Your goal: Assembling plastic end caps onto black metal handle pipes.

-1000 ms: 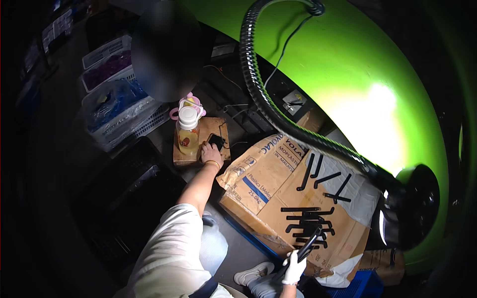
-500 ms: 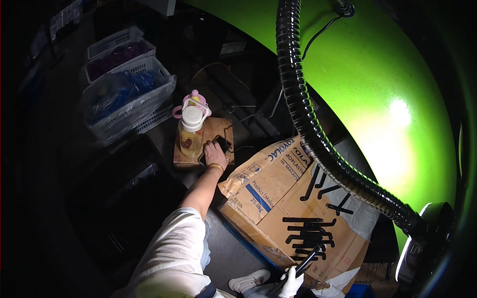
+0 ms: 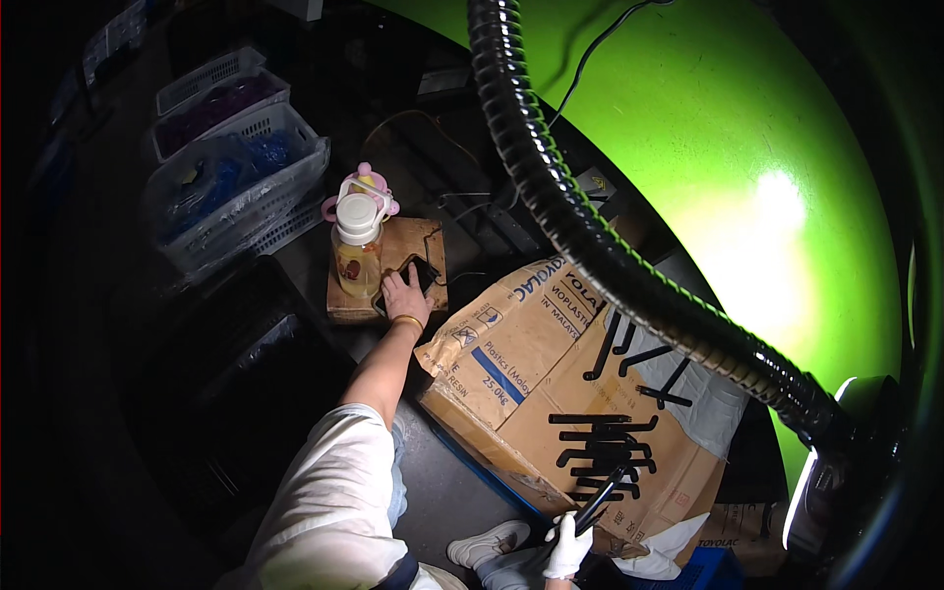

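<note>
My bare left hand (image 3: 405,297), with a yellow band at the wrist, reaches to a small brown box (image 3: 423,236). Its fingers are stretched out, with the tips against a dark, flat, phone-like object (image 3: 421,270) that lies on the box with a thin cable by it. Beside the hand stands a clear bottle (image 3: 358,267) with a white lid and handle. At the lower edge, my white-gloved right hand (image 3: 568,547) is closed round a black rod (image 3: 602,498). The rod slants up over several bent black rods (image 3: 605,454) on a flattened cardboard sheet (image 3: 526,433).
A ribbed black hose (image 3: 551,177) arches across a large, bright green curved surface (image 3: 708,128). White crates (image 3: 231,192) with plastic-wrapped contents stand at the far left. A pink object (image 3: 379,192) sits behind the bottle. A blue bin (image 3: 710,570) shows at the lower right.
The whole view has shifted, so most things appear further left. My left fingers look straighter and more spread on the phone-like object. My right hand still grips the rod.
</note>
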The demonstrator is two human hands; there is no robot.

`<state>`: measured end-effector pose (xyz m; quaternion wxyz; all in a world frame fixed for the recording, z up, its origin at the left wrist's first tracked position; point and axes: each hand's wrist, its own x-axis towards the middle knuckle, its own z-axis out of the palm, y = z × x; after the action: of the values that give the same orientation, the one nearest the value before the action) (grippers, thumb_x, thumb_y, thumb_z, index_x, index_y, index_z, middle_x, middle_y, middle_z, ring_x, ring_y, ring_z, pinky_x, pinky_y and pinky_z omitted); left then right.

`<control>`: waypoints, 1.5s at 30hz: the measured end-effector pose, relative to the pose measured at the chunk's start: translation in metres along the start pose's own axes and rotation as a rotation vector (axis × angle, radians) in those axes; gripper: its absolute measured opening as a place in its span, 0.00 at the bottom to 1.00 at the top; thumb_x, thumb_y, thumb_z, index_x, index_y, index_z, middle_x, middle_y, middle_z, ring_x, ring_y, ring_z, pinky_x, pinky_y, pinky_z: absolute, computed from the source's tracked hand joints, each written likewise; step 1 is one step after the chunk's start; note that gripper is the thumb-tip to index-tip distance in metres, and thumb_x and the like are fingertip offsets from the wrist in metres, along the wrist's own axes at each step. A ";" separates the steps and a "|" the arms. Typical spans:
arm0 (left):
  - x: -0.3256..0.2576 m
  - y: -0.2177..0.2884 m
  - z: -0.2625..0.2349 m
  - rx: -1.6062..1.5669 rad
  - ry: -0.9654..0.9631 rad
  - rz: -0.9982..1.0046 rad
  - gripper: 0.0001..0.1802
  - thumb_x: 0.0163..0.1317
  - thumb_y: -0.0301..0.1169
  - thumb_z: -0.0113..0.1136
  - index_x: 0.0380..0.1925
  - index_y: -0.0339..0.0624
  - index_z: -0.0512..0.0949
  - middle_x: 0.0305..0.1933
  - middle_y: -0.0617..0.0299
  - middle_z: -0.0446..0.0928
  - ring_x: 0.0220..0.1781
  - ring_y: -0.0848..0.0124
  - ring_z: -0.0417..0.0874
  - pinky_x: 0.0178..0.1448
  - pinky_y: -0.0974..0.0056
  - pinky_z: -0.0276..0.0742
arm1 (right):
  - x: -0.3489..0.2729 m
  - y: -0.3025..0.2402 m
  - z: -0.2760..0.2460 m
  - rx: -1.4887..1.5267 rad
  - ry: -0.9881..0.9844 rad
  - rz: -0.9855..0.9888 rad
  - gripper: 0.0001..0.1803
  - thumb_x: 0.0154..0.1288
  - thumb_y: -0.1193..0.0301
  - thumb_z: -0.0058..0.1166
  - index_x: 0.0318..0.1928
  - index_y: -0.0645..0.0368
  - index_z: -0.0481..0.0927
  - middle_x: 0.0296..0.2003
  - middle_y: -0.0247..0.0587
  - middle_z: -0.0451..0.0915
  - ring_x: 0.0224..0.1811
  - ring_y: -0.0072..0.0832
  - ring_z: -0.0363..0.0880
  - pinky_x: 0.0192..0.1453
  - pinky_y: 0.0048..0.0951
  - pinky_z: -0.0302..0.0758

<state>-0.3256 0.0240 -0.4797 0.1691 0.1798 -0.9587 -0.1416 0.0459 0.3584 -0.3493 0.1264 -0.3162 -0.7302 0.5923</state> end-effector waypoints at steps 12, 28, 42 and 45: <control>0.011 -0.012 0.001 -0.127 -0.063 -0.121 0.54 0.41 0.38 0.70 0.68 0.35 0.53 0.51 0.47 0.65 0.56 0.52 0.65 0.67 0.52 0.58 | -0.004 -0.012 0.012 0.016 -0.022 0.021 0.05 0.67 0.74 0.52 0.39 0.61 0.71 0.25 0.39 0.76 0.14 0.21 0.70 0.18 0.21 0.67; 0.005 -0.023 -0.027 -0.160 -0.341 -0.023 0.45 0.56 0.35 0.63 0.69 0.29 0.53 0.73 0.37 0.52 0.76 0.46 0.50 0.77 0.55 0.48 | -0.009 -0.025 0.019 0.087 -0.111 0.043 0.06 0.67 0.71 0.53 0.37 0.59 0.72 0.23 0.35 0.76 0.15 0.19 0.70 0.19 0.20 0.66; -0.260 0.059 -0.283 -1.005 -1.241 0.798 0.21 0.74 0.41 0.45 0.57 0.38 0.66 0.40 0.62 0.75 0.39 0.74 0.81 0.44 0.66 0.77 | -0.061 -0.098 0.050 0.177 -0.320 -0.315 0.15 0.71 0.63 0.52 0.46 0.61 0.82 0.26 0.27 0.76 0.24 0.13 0.68 0.28 0.17 0.65; -0.269 0.076 -0.305 -1.050 -1.436 0.429 0.19 0.73 0.42 0.45 0.54 0.40 0.64 0.36 0.64 0.72 0.28 0.77 0.77 0.32 0.70 0.74 | -0.061 -0.113 0.033 0.165 -0.372 -0.212 0.14 0.71 0.65 0.50 0.47 0.63 0.80 0.33 0.30 0.77 0.34 0.17 0.71 0.40 0.22 0.70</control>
<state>0.0026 0.1330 -0.2524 -0.3849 -0.2333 -0.6589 -0.6028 0.0386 0.2840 -0.2398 0.0769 -0.1114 -0.7191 0.6816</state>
